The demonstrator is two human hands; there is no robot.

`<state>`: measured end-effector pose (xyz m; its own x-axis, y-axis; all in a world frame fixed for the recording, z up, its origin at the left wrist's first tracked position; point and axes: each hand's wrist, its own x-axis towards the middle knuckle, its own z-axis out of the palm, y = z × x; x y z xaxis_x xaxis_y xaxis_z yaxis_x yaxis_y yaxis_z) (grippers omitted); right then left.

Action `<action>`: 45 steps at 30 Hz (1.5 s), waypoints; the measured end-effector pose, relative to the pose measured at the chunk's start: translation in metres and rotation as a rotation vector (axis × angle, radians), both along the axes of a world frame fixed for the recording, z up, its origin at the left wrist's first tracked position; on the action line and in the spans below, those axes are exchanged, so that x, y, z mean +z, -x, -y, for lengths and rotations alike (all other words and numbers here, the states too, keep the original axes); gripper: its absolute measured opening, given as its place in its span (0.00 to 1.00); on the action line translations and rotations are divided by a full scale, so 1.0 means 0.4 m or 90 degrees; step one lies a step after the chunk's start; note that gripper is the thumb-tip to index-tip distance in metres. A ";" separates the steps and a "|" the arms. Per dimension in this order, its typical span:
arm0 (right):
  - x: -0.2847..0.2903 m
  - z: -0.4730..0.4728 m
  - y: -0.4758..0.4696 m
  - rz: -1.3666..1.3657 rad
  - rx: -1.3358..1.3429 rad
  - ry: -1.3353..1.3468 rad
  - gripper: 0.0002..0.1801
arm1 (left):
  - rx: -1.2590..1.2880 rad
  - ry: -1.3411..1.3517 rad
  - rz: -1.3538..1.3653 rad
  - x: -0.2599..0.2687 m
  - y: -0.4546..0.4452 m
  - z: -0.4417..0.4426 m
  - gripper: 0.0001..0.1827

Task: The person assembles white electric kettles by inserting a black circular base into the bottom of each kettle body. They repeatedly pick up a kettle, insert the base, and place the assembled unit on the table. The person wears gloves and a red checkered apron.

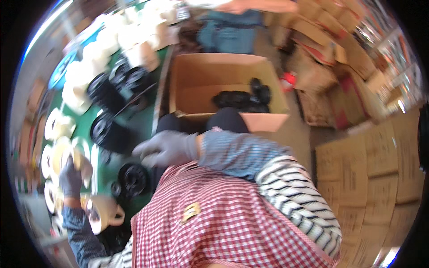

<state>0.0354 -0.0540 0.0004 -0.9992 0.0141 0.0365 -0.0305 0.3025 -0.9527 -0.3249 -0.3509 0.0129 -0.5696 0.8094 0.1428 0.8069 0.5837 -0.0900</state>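
My left hand [71, 179], in a grey glove, reaches to the far left and touches a cream-coloured plastic part [63, 155] in a row of similar ones; blur hides whether its fingers grip it. In front of my apron, my right hand [167, 149], gloved too, holds nothing visible, its fingers slightly apart. Just left of its fingertips lies a black cylindrical part [109, 132]. A round black part [133, 179] is on the green work surface [140, 125] between my hands. Near my left forearm stands a cream jug-like part with a handle [102, 212].
An open cardboard box [228, 68] with black parts [241, 100] inside stands beyond my knees. More black parts [105, 92] and cream parts [100, 53] cover the far end of the surface. Cardboard boxes [362, 181] are stacked at the right, near a blue crate-like object [229, 33].
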 end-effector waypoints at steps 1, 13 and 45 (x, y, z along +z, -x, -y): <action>0.030 -0.017 0.010 -0.036 -0.018 -0.010 0.25 | -0.066 -0.065 -0.033 0.075 -0.044 -0.003 0.28; 0.228 -0.134 0.154 0.025 -0.199 0.151 0.20 | -0.359 0.055 -0.140 0.285 -0.581 -0.348 0.08; 0.004 -0.095 0.537 -0.009 -0.069 0.162 0.22 | 0.072 -0.829 1.296 -0.341 -0.459 -0.228 0.19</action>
<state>-0.1792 -0.0160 0.0019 -0.9908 0.1314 0.0316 -0.0244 0.0555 -0.9982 -0.1412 -0.2597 -0.1233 -0.6008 0.7696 -0.2162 -0.6310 -0.2906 0.7193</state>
